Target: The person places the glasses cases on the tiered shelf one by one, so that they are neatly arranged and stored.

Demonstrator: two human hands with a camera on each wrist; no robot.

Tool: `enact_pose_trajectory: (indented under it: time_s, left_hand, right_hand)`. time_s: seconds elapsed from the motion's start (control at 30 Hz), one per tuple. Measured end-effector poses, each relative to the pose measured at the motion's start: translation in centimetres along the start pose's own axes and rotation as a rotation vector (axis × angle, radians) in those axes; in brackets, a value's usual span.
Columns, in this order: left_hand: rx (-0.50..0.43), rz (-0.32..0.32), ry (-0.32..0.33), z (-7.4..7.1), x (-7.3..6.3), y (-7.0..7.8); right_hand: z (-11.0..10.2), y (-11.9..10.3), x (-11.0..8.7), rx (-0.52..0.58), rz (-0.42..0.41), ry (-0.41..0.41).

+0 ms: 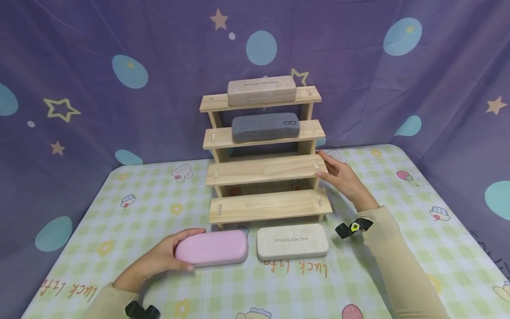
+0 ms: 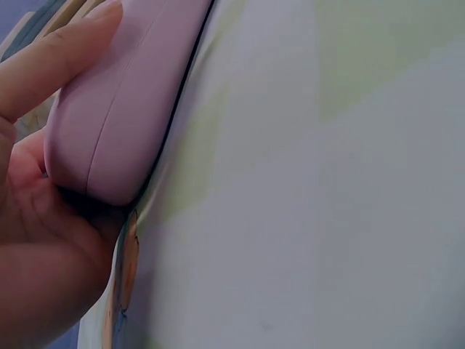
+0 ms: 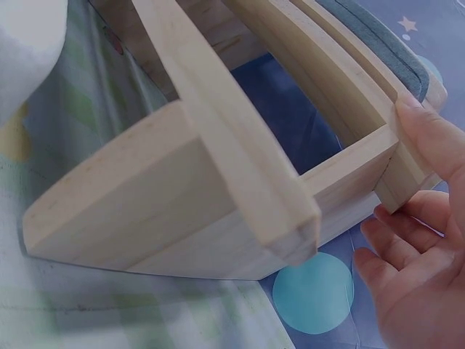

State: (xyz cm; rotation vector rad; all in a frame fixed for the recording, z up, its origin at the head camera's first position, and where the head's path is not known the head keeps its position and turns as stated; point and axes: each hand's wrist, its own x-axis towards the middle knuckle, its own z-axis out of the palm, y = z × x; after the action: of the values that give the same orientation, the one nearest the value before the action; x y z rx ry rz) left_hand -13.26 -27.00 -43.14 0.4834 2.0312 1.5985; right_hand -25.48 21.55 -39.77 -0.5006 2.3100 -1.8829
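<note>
A pink glasses case [image 1: 211, 248] lies on the tablecloth before a wooden tiered rack [image 1: 267, 206]. My left hand [image 1: 157, 257] grips its left end, the thumb along the near side. In the left wrist view, the case's rounded end [image 2: 109, 138] sits between thumb and fingers. My right hand [image 1: 346, 181] holds the right end of the rack's third board from the top. The right wrist view shows the thumb on top of the board and fingertips [image 3: 378, 240] around its underside. To the right of the pink case lies a cream glasses case [image 1: 292, 243], untouched.
A beige glasses case [image 1: 261, 91] stands on the top board, and a grey-blue glasses case [image 1: 264, 127] on the second. The checkered tablecloth [image 1: 151, 212] covers the table. A purple patterned curtain [image 1: 167, 53] hangs behind the rack.
</note>
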Motion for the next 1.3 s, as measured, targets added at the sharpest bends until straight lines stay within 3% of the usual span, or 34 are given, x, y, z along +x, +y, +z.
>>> enact_pose_trajectory:
  time_s: [0.3,0.57,0.93,1.3]
  left_hand:
    - [0.125,0.098,-0.023,-0.2,0.3,-0.5]
    - [0.198,0.103,0.035,-0.2,0.2,-0.6]
    - [0.171,0.14,0.068,-0.9,-0.1,-1.0]
    - [0.218,0.165,0.065,-1.7,-0.7,1.1]
  right_hand:
    - [-0.2,0.0,0.1,0.018,-0.009,0.009]
    - [-0.2,0.1,0.0,0.007,-0.015,0.007]
    - [0.0,0.3,0.2,0.04,-0.017,0.009]
    - [0.0,0.3,0.2,0.036,-0.017,0.016]
